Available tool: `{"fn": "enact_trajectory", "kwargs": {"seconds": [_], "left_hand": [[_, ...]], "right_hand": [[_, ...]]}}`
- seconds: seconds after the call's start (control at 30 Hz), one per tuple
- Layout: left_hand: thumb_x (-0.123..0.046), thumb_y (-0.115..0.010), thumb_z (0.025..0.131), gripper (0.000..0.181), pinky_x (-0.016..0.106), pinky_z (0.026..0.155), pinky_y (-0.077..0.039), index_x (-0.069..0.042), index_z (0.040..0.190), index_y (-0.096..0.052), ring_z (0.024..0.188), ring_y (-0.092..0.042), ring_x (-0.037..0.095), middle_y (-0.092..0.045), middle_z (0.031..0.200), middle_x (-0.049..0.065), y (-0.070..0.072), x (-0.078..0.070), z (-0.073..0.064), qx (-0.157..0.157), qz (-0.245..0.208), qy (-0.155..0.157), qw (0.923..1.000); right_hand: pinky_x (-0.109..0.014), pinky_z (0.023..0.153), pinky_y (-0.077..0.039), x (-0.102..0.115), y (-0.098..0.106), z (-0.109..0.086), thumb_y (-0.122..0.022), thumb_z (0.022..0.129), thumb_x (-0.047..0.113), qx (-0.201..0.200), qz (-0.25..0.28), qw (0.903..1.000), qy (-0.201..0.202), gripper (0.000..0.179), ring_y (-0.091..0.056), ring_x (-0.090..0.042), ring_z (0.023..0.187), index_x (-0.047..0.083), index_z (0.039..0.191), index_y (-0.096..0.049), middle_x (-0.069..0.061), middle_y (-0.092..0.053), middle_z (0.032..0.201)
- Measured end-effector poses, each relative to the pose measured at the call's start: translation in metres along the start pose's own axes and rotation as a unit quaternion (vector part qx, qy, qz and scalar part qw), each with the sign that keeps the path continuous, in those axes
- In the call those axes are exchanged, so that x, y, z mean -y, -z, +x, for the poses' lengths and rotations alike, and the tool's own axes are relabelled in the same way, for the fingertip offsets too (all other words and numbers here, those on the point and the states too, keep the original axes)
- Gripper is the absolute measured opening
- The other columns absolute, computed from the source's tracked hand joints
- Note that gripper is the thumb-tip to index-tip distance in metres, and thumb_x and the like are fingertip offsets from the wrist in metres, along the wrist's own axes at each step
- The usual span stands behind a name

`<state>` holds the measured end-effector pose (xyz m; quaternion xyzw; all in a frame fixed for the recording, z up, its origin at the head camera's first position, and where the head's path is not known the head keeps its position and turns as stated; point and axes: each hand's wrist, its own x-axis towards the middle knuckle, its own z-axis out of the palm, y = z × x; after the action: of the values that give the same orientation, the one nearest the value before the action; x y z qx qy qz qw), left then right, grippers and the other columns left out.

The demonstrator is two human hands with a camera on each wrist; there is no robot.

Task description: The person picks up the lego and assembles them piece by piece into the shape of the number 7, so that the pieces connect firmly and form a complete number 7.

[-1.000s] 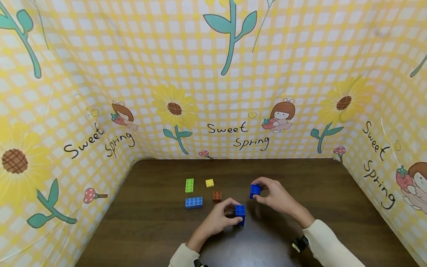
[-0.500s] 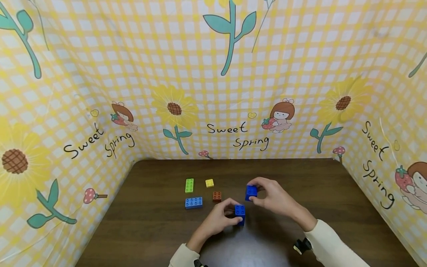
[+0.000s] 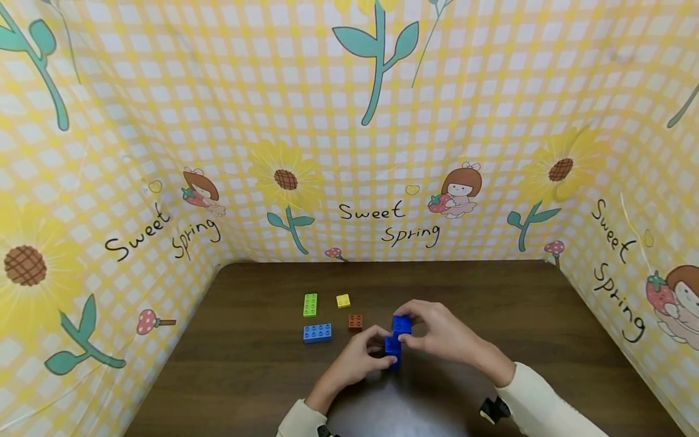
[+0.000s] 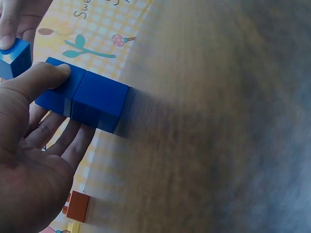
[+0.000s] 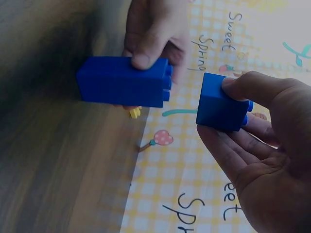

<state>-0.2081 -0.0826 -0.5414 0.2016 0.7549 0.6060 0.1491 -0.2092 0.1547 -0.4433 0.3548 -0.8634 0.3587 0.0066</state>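
My left hand [image 3: 356,357] holds a stack of two dark blue toy building blocks [image 4: 101,101], thumb on one side and fingers on the other. The stack stands upright at the tabletop, its studs facing up. My right hand [image 3: 450,334] pinches a single dark blue building block [image 5: 218,104] between thumb and fingers. In the head view this block overlaps the top of the stack from behind. A gap shows between the block's smooth underside and the stack's studs in the right wrist view.
Left of my hands on the dark wooden table [image 3: 229,376] lie a light blue block [image 3: 317,332], a green block [image 3: 310,304], a small yellow block [image 3: 343,301] and a brown block [image 3: 355,322]. A checked cloth [image 3: 306,109] hangs behind and at both sides.
My right hand has carried its blue block leftward and toward me, from beyond the stack to close over it. The left hand and its stack have stayed in place.
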Motion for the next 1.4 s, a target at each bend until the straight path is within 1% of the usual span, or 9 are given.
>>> {"fn": "enact_trajectory", "kwargs": {"seconds": [0.2, 0.27, 0.43, 0.47, 0.67, 0.93, 1.03, 1.27, 1.4], "left_hand": [[-0.012, -0.081, 0.096, 0.034, 0.037, 0.099, -0.06, -0.006, 0.124, -0.064, 0.121, -0.071, 0.03, -0.069, 0.131, 0.013, 0.001, 0.0, 0.001, 0.0, 0.002, 0.006, 1.0], [-0.012, -0.081, 0.096, 0.033, 0.037, 0.099, -0.06, -0.006, 0.124, -0.064, 0.121, -0.071, 0.029, -0.069, 0.129, 0.012, 0.001, 0.0, 0.0, 0.001, 0.001, 0.008, 1.0], [-0.012, -0.081, 0.096, 0.033, 0.038, 0.101, -0.06, -0.006, 0.124, -0.064, 0.121, -0.07, 0.029, -0.069, 0.128, 0.01, 0.0, -0.002, -0.001, -0.003, 0.002, 0.008, 1.0], [-0.012, -0.081, 0.096, 0.034, 0.038, 0.101, -0.06, -0.006, 0.124, -0.064, 0.121, -0.07, 0.029, -0.069, 0.128, 0.011, 0.0, -0.002, -0.001, -0.005, 0.002, 0.008, 1.0], [-0.011, -0.081, 0.095, 0.033, 0.037, 0.101, -0.06, -0.005, 0.123, -0.064, 0.12, -0.07, 0.029, -0.069, 0.127, 0.011, -0.002, -0.001, 0.0, -0.008, 0.001, 0.005, 1.0], [-0.012, -0.081, 0.096, 0.033, 0.034, 0.1, -0.059, -0.005, 0.123, -0.064, 0.118, -0.07, 0.025, -0.069, 0.126, 0.011, -0.001, 0.002, 0.001, -0.005, 0.001, 0.002, 1.0], [-0.012, -0.081, 0.096, 0.033, 0.035, 0.1, -0.06, -0.005, 0.123, -0.064, 0.119, -0.07, 0.026, -0.069, 0.127, 0.011, -0.002, 0.001, 0.001, -0.004, -0.001, 0.001, 1.0], [-0.01, -0.08, 0.095, 0.033, 0.04, 0.104, -0.058, -0.004, 0.123, -0.064, 0.121, -0.069, 0.03, -0.068, 0.126, 0.012, -0.002, 0.0, 0.0, -0.007, -0.001, -0.002, 1.0], [-0.01, -0.08, 0.095, 0.032, 0.036, 0.101, -0.059, -0.004, 0.122, -0.064, 0.121, -0.07, 0.029, -0.069, 0.126, 0.012, -0.002, 0.001, 0.001, -0.01, -0.002, -0.004, 0.9999]], "right_hand": [[-0.04, 0.086, -0.065, 0.001, -0.007, 0.002, -0.082, 0.094, 0.012, 0.022, 0.002, 0.9998, -0.003, 0.033, -0.077, -0.019, 0.102, 0.006, 0.124, -0.07, -0.007, -0.076, 0.117], [-0.039, 0.086, -0.065, 0.001, -0.009, 0.002, -0.082, 0.094, 0.012, 0.025, -0.001, 0.9997, -0.003, 0.033, -0.077, -0.02, 0.102, 0.005, 0.125, -0.07, -0.008, -0.076, 0.118], [-0.029, 0.085, -0.064, -0.001, -0.015, 0.004, -0.081, 0.094, 0.01, 0.026, -0.007, 0.9996, -0.002, 0.033, -0.077, -0.021, 0.103, 0.003, 0.125, -0.07, -0.01, -0.076, 0.119], [-0.029, 0.085, -0.064, -0.001, -0.016, 0.004, -0.081, 0.094, 0.009, 0.027, -0.007, 0.9996, -0.003, 0.033, -0.077, -0.022, 0.103, 0.003, 0.125, -0.07, -0.01, -0.075, 0.119], [-0.038, 0.086, -0.065, -0.003, -0.02, 0.003, -0.081, 0.094, 0.008, 0.028, 0.001, 0.9996, -0.004, 0.032, -0.078, -0.023, 0.103, 0.003, 0.125, -0.07, -0.011, -0.075, 0.12], [-0.039, 0.086, -0.065, -0.005, -0.021, 0.004, -0.081, 0.095, 0.009, 0.033, 0.01, 0.9993, -0.013, 0.029, -0.078, -0.024, 0.103, 0.003, 0.121, -0.071, -0.01, -0.076, 0.116], [-0.037, 0.085, -0.065, -0.004, -0.02, 0.004, -0.082, 0.094, 0.008, 0.032, 0.006, 0.9993, -0.015, 0.029, -0.078, -0.024, 0.103, 0.003, 0.12, -0.072, -0.01, -0.076, 0.115], [-0.024, 0.085, -0.062, -0.003, -0.022, 0.005, -0.084, 0.091, 0.006, 0.033, -0.007, 0.9994, -0.011, 0.03, -0.077, -0.022, 0.102, 0.002, 0.118, -0.073, -0.01, -0.076, 0.115], [-0.026, 0.085, -0.063, -0.003, -0.022, 0.007, -0.084, 0.09, 0.006, 0.034, -0.002, 0.9993, -0.013, 0.03, -0.078, -0.024, 0.102, 0.002, 0.118, -0.074, -0.011, -0.077, 0.115]]}}
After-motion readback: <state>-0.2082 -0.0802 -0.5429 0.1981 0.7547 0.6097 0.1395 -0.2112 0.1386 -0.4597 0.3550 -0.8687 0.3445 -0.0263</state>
